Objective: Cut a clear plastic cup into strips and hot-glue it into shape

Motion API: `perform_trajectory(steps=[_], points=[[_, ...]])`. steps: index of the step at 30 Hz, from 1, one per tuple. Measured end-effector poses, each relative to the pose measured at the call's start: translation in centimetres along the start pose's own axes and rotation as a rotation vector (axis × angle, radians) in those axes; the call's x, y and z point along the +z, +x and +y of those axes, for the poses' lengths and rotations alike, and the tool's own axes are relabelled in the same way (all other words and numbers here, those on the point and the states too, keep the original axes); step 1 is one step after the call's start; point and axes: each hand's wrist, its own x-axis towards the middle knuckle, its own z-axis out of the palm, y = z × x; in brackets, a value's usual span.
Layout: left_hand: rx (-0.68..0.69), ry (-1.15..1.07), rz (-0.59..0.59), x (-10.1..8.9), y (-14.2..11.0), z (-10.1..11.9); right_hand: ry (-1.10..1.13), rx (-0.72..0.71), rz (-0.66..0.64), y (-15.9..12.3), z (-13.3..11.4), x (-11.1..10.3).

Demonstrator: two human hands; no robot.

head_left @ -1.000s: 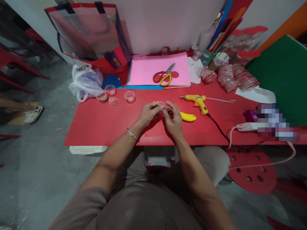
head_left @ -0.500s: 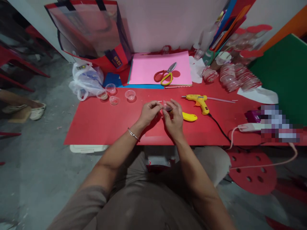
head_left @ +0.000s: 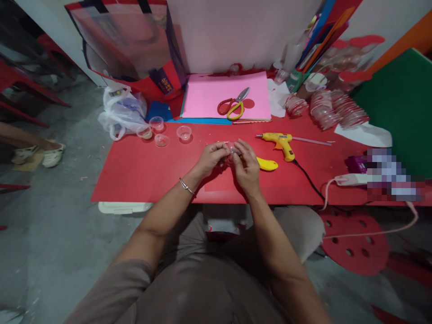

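Observation:
Between my hands, above the red table [head_left: 141,175], is a small clear plastic cup [head_left: 232,148], partly hidden by the fingers. My left hand [head_left: 212,157] is closed, with thumb and forefinger pinched at the cup's left side. My right hand [head_left: 247,166] grips the cup from the right, thumb in front and fingers curled behind. Just right of that hand lies a yellow-handled tool [head_left: 267,164], its other end covered by the hand. A yellow hot glue gun [head_left: 281,143] rests farther right, with a glue stick [head_left: 312,141] sticking out of its back.
Several small clear cups [head_left: 184,132] stand at the left, near a white plastic bag [head_left: 123,112]. Scissors [head_left: 232,104] lie on pink paper [head_left: 205,96] at the back. Stacked clear lids [head_left: 347,108] and a green board [head_left: 398,108] occupy the right. A person's foot [head_left: 53,155] shows at far left.
My fingers shift slightly around the clear cup; half a second ago the left hand was a little apart from it, and now both hands meet at it. The table things stay put.

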Motion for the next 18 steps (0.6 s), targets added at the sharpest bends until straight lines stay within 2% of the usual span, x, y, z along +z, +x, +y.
perform_trajectory(steps=[13, 18], points=[[-0.015, 0.040, -0.046, -0.38, 0.27, -0.34, 0.012, -0.020, 0.038, 0.11, 0.66, -0.32], [0.008, -0.002, -0.001, -0.03, 0.22, -0.42, 0.079, 0.031, 0.046, 0.00, 0.95, 0.22]])
